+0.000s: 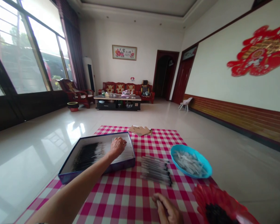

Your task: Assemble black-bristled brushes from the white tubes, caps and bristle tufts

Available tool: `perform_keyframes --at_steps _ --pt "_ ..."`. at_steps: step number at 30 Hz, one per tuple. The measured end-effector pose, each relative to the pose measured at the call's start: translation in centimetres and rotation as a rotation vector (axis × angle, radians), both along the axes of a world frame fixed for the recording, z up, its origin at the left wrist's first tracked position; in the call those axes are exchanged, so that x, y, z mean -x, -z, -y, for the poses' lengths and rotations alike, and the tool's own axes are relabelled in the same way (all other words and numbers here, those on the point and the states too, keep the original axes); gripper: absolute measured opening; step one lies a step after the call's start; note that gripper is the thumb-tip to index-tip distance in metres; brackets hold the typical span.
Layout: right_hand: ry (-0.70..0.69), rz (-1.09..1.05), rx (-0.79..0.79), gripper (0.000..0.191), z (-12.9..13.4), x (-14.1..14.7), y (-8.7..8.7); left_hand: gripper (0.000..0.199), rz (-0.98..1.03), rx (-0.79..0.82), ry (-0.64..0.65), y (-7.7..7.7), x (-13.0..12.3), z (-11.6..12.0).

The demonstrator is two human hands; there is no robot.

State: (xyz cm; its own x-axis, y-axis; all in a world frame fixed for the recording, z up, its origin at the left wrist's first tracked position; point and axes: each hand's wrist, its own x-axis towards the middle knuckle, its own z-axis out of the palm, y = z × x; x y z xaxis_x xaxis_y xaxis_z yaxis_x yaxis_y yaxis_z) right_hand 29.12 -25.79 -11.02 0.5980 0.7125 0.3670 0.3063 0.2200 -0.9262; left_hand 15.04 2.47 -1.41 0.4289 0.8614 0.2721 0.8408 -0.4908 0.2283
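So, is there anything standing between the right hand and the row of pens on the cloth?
Nothing visible does: only bare checkered cloth lies between the right hand and the pens. The blue bowl and the red dish are off to the right, out of that path.

A framed picture point(124, 52) hangs above a red sofa point(121, 87).
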Motion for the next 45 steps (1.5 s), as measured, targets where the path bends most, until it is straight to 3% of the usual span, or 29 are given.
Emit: perform_keyframes --at_steps 3,6,9,11,15,18,23,28,33,40,45 --pt "0.007 -0.02 0.028 0.033 0.2 -0.2 -0.4 0.025 0.055 -0.06 0.069 -0.9 -0.6 2.6" --pt "-0.001 -0.064 0.084 0.038 0.4 -1.1 -0.7 0.026 0.09 -0.105 0.225 -0.7 -2.0 7.1" --pt "0.027 -0.067 0.13 0.041 0.7 -2.0 -1.3 0.023 0.092 -0.157 0.559 1.5 -3.4 11.7" --pt "0.058 -0.063 0.136 0.04 0.7 -2.2 -1.7 0.023 0.021 -0.186 0.663 3.5 -4.2 13.9" --pt "0.025 -0.114 0.096 0.036 0.8 -1.8 -2.4 0.013 -0.095 -0.196 0.649 6.0 -4.6 15.4" --pt "0.02 -0.117 0.072 0.034 0.8 -1.7 -2.3 0.008 -0.114 -0.19 0.648 5.9 -4.1 15.6" --pt "0.174 -0.027 0.018 0.036 0.7 -2.8 -0.8 0.008 -0.074 -0.164 0.632 5.2 -4.2 16.6" --pt "0.235 0.032 -0.016 0.04 0.4 -3.8 0.4 0.013 -0.09 -0.083 0.531 6.5 -6.2 17.3" --pt "0.294 0.086 -0.022 0.039 0.4 -4.3 -0.3 0.017 -0.066 -0.1 0.523 7.5 -5.6 17.6" --pt "0.133 0.055 0.107 0.035 0.6 -4.1 -1.5 0.017 0.055 -0.215 0.538 6.9 -2.6 18.3" --pt "0.081 -0.107 0.157 0.04 0.5 -3.8 -1.6 0.013 0.18 -0.237 0.513 6.5 -2.8 19.7"
